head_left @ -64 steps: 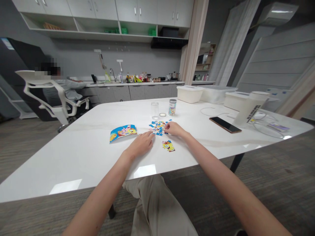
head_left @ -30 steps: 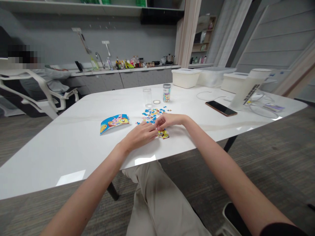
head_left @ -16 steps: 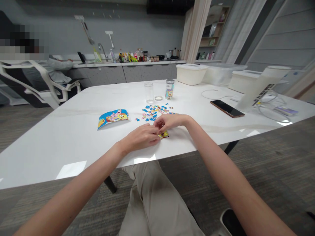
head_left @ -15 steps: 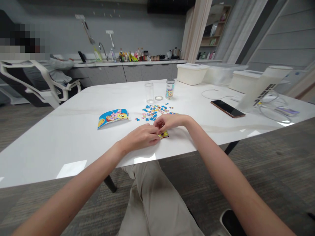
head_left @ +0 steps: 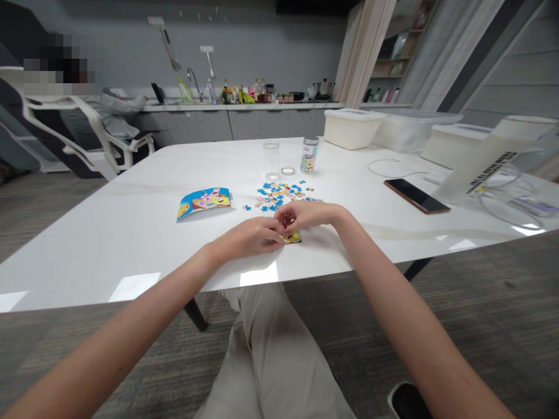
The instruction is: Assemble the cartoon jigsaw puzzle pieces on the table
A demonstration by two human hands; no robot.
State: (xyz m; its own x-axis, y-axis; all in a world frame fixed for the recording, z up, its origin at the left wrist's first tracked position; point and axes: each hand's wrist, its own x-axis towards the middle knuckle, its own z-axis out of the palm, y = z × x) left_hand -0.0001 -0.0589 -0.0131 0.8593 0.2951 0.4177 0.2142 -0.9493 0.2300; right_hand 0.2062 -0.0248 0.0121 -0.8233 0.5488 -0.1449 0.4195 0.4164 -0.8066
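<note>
Near the table's front edge, my left hand (head_left: pixel 257 237) and my right hand (head_left: pixel 302 215) meet over a small joined patch of yellow jigsaw puzzle (head_left: pixel 293 238). Both hands have their fingers bent and pressed together at the patch's left side; part of it lies hidden under them. My left fingertips touch its left edge, and my right thumb and forefinger pinch close above. Just beyond is a pile of loose blue, pink and yellow jigsaw pieces (head_left: pixel 276 198). To the left, a curled picture sheet (head_left: pixel 206 202) with cartoon figures lies on the white table (head_left: pixel 144 233).
Behind the pieces stand a clear jar (head_left: pixel 271 161), a ring-like lid (head_left: pixel 287 171) and a cartoon-printed can (head_left: pixel 309 156). A phone (head_left: pixel 416 195), cable and white cylinder (head_left: pixel 489 160) lie to the right, storage boxes (head_left: pixel 353 129) behind. A person sits in a chair (head_left: pixel 94 131) at far left.
The camera view has shifted slightly, so the scene sits a little further right. Both hands stay at the puzzle patch, with only small finger movements.
</note>
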